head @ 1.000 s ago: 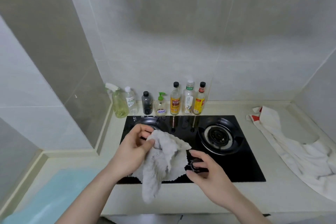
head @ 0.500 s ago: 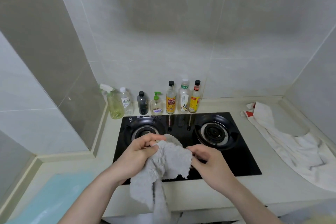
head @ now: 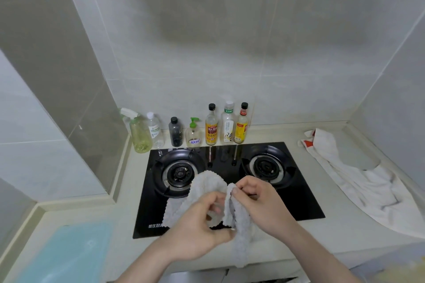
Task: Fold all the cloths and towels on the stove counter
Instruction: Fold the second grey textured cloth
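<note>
Grey cloth (head: 207,193), held over the hob (head: 305,202).
Left hand (head: 200,230) and right hand (head: 259,204) both pinch it; white towel (head: 358,188) lies at worktop's right edge.

I am looking at a home kitchen: a two-burner gas stove (head: 226,185) is sitting in a tiled corner, with sauce bottles (head: 226,125) lining the wall.

A pale counter (head: 322,234) carries a black stove (head: 230,190) at centre, bottles (head: 211,126) along its upper edge, a white towel (head: 358,186) at right, a blue mat (head: 66,255) lower left.
</note>
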The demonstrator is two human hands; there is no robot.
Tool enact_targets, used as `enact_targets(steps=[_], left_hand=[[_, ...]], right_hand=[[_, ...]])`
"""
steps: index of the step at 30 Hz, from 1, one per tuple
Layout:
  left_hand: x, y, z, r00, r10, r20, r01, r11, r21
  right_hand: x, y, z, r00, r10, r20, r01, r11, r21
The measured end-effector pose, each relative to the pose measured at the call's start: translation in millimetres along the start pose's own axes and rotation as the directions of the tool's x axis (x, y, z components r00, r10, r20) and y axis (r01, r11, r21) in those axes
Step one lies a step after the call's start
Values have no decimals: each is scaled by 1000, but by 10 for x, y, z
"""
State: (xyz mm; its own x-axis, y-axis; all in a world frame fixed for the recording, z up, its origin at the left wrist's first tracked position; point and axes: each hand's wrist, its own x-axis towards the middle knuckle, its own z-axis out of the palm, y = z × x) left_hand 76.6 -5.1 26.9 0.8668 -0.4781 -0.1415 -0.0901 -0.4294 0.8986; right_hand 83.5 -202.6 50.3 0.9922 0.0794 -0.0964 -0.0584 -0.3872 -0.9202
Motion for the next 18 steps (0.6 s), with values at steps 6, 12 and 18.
enact_targets(steps=[6, 12, 18], left_hand=[[133, -14, 194, 982, 45, -186, -48, 999, -12], [248, -76, -45, 944, 35, -329, -70, 993, -93], [365, 147, -148, 963, 230, -143, -223, 973, 65]], right_hand=[[-14, -10, -114, 998, -7, -57, 4, 998, -63], [-146, 210, -388, 996, 92, -15, -93, 994, -64], [-217, 242, -323, 992, 75, 103, -72, 997, -29]])
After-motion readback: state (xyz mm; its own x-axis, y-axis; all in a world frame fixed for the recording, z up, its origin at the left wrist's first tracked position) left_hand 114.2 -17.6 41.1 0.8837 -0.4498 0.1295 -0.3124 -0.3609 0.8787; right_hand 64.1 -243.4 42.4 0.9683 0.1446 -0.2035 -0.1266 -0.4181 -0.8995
